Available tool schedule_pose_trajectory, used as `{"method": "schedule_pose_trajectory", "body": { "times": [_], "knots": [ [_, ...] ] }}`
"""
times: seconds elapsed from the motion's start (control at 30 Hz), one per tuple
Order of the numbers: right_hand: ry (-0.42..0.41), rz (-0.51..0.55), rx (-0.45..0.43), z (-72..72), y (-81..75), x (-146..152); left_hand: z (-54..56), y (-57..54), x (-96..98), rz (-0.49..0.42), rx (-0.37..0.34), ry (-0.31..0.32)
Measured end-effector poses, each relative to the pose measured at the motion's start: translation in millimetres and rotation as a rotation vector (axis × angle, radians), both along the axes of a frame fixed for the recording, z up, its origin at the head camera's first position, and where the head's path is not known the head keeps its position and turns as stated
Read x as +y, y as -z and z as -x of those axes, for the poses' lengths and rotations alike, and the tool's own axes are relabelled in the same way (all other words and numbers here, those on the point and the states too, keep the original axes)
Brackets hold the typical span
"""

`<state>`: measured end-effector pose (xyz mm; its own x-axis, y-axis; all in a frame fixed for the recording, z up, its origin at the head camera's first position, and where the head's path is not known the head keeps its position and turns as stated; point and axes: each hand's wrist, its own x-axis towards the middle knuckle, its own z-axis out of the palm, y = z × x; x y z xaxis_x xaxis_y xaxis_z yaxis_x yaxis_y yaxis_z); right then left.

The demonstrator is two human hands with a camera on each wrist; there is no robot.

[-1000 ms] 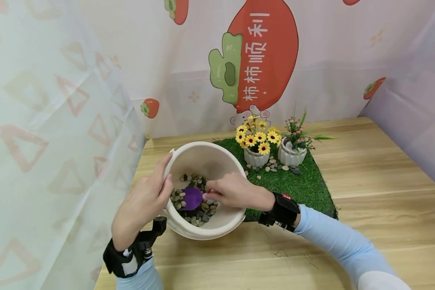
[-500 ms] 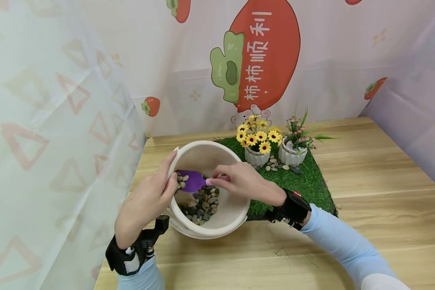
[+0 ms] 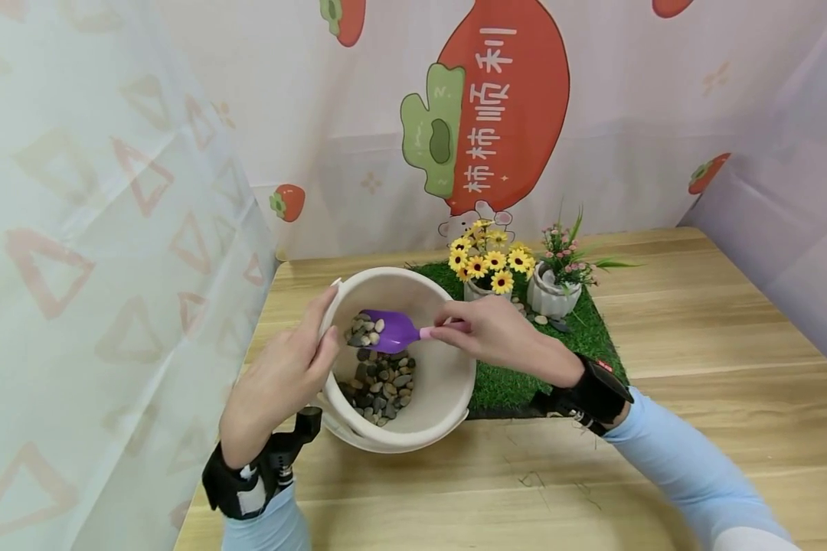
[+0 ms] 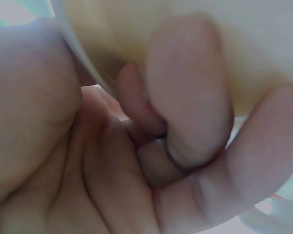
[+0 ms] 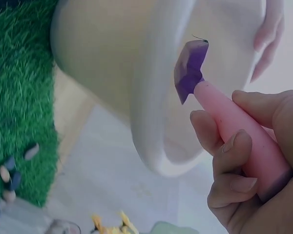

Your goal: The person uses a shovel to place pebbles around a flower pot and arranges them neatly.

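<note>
A white bucket [image 3: 448, 413], tilted toward me, holds a heap of pebbles [image 3: 384, 386] at its bottom. My left hand [image 3: 276, 375] grips the bucket's left rim, thumb near the opening; in the left wrist view its curled fingers [image 4: 190, 87] press against the bucket wall. My right hand [image 3: 499, 333] holds a small shovel by its pink handle [image 5: 244, 134]. The shovel's purple blade [image 3: 396, 330] hangs inside the bucket above the heap, with several pebbles [image 3: 365, 329] lying on its left end. In the right wrist view the fingers wrap round the handle, and the blade's load is hidden.
Behind and right of the bucket lies a green turf mat [image 3: 510, 383]. On it stand a pot of yellow flowers [image 3: 489, 260] and a white pot with pink flowers [image 3: 554, 295], with loose pebbles [image 3: 540, 320] around them. Patterned cloth walls [image 3: 358, 153] enclose the wooden table [image 3: 717, 344].
The shovel has risen from the heap with pebbles on its blade and shifted up and to the right with my right hand. My left hand stays on the bucket rim.
</note>
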<state>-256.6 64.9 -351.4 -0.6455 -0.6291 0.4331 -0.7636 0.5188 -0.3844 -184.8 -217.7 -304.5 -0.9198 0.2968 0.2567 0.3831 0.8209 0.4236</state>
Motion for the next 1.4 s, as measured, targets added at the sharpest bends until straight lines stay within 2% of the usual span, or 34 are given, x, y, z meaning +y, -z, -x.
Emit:
{"method": "schedule_pose_trajectory", "body": {
  "times": [0.47,0.9,1.07,1.4],
  "knots": [
    [0.087,-0.053,-0.009,-9.9,-15.9,43.1,2.5,2.7,1.5,-0.004,-0.009,0.01],
    [0.123,-0.03,0.016,-15.8,-25.4,70.5,2.7,2.0,0.8,0.011,-0.001,0.006],
    [0.132,0.014,0.032,-21.0,-26.0,89.1,2.8,1.4,0.4,0.015,0.006,0.003],
    [0.212,0.036,0.024,-28.3,-25.3,114.6,1.9,1.4,-1.3,0.005,0.012,-0.003]
  ]
}}
